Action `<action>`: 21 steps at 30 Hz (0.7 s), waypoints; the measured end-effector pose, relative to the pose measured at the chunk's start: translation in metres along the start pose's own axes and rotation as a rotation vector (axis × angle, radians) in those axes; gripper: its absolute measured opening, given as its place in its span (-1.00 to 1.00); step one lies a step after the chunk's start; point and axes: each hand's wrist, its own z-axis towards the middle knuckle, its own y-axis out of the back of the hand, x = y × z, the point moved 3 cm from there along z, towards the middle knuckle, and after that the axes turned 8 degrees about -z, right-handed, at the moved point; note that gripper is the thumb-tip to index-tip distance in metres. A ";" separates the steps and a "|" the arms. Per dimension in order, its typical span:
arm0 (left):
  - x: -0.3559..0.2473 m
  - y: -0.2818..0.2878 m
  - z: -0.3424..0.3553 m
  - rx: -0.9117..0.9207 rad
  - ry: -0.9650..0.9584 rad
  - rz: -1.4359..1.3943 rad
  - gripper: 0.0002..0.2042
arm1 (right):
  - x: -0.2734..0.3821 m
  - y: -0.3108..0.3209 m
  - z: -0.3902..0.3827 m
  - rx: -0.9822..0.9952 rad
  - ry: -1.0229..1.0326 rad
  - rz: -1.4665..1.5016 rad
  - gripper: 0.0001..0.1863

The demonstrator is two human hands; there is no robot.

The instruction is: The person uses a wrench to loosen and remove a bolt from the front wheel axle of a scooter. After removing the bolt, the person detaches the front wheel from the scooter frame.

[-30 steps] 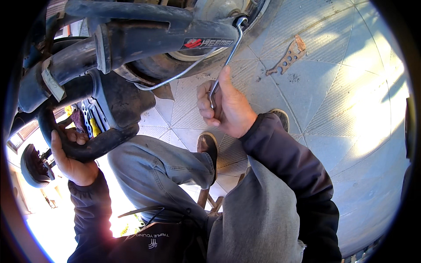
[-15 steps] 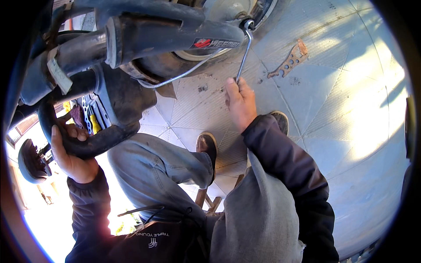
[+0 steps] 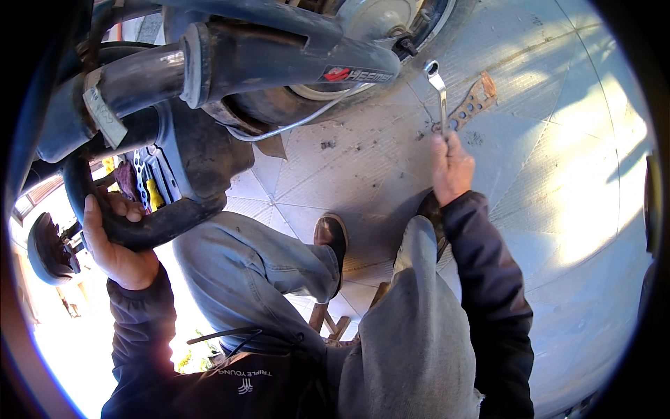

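Pale tiles cover the floor (image 3: 551, 230), with bright sun falling across it well to the right of the dark fork leg (image 3: 279, 63). My right hand (image 3: 452, 170) has its fingers closed on the near end of a silver ring wrench (image 3: 442, 98); the wrench is just off the fork leg's right end, its ring free in the air and apart from the bolt (image 3: 405, 47) there. My left hand (image 3: 117, 248) has its fingers curled around a thick black curved tube (image 3: 174, 227), nearer me than the fork leg and to its left. Through that tube's loop I see a yellow handle (image 3: 154, 195) among other items. Partly behind my wrench, on the floor to the right of the fork leg, lies a rusty holed metal plate (image 3: 471, 108). One thin silver cable (image 3: 300, 126) bends along the fork leg's near side, and the wheel (image 3: 370, 21) shows behind it, partly hidden.
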 end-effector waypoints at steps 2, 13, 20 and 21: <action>0.001 0.003 0.002 -0.001 0.009 -0.006 -0.72 | -0.003 0.026 0.012 0.008 0.039 -0.084 -0.63; 0.001 -0.002 0.003 0.004 0.001 -0.011 -0.74 | -0.006 0.079 0.073 -0.107 0.357 -0.317 -0.60; 0.001 -0.003 0.002 -0.003 -0.009 0.014 -0.75 | 0.004 0.088 0.082 -0.078 0.428 -0.488 -0.59; 0.002 -0.003 0.003 0.000 -0.010 0.011 -0.75 | 0.007 0.089 0.086 -0.110 0.448 -0.507 -0.59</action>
